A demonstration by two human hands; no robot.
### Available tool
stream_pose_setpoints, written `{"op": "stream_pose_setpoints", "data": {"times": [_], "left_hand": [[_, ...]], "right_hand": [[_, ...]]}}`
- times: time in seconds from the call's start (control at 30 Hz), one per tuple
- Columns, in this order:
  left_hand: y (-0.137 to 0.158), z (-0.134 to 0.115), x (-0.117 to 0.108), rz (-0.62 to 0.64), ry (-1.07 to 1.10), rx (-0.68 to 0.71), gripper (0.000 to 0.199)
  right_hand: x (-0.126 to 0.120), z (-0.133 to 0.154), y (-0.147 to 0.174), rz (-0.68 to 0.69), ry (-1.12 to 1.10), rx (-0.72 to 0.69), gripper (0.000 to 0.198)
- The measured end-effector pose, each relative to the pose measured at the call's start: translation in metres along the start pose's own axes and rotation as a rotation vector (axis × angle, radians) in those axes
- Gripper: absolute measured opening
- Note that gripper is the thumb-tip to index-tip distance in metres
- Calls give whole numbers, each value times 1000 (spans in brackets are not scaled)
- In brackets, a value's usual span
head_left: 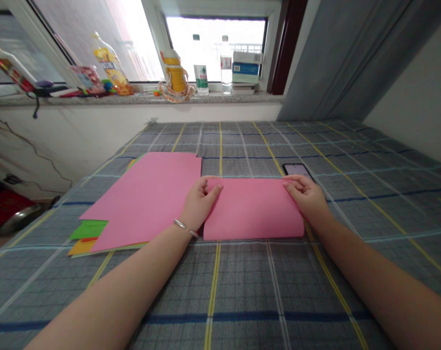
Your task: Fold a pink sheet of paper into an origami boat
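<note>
A pink sheet of paper lies folded over on the grey checked bedcover, its two far edges brought together. My left hand pinches the far left corner of that sheet. My right hand pinches the far right corner. To the left lies a stack of coloured paper with a pink sheet on top and green and orange edges sticking out at its near left corner.
A black phone lies just beyond my right hand. The window sill at the back carries bottles, a yellow toy and a pile of books. A grey curtain hangs at the right, a wall beside it.
</note>
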State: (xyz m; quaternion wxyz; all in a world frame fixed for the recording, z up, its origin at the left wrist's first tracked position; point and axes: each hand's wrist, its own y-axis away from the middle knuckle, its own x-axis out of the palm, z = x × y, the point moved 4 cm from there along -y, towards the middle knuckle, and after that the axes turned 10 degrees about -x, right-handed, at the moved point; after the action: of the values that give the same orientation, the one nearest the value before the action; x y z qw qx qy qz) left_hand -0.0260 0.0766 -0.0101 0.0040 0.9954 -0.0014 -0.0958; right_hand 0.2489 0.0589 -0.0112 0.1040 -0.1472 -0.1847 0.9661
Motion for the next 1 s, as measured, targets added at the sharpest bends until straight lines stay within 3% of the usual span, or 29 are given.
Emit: {"op": "stream_pose_setpoints", "data": {"times": [0.2,0.53,0.73,1.0], "left_hand": [[-3,3,-5,-71,-112,41,26],[-2,5,-4,-37,-17,-7,29],[1,-4,-3,-56,-34,118,41],[-1,2,0,38,86,68,34]], "right_hand": [[0,1,0,4,-37,18,27],[-1,-2,1,10,-12,0,28],[-1,-1,1,11,-4,0,32],[-1,1,1,12,-2,-10,28]]}}
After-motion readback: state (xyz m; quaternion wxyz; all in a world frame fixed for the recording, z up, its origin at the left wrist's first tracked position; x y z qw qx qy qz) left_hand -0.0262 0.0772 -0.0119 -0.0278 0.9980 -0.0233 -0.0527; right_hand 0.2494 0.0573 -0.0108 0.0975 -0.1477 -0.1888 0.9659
